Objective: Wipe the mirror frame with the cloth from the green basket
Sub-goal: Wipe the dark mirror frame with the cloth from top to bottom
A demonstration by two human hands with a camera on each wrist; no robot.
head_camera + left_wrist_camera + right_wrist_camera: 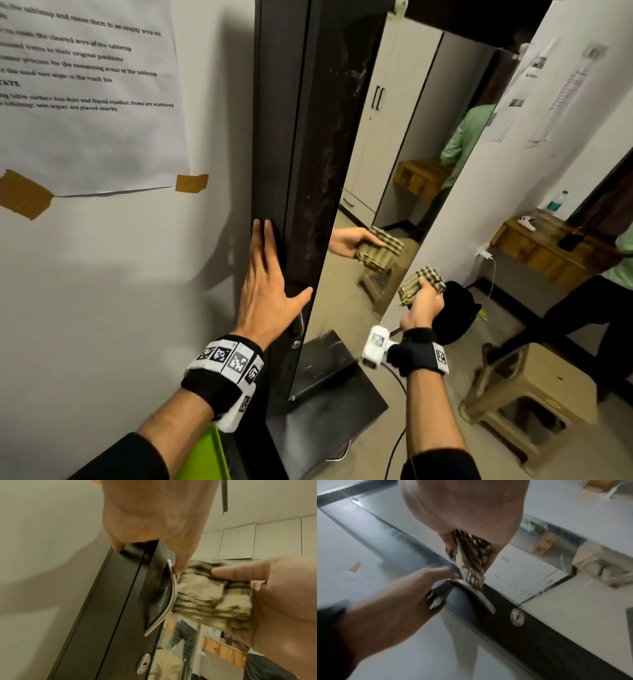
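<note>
Head view: the cloth (422, 285), folded, is gripped in the curled fingers of the right hand (424, 301), near the mirror frame (318, 192) but apart from it. The left hand (265, 291) is laid flat, fingers straight, on the frame's outer edge. The metal handle (169, 596) could snag the cloth; the hinged door might swing if pressed. A stool (527, 394) is stood nearby.
</note>
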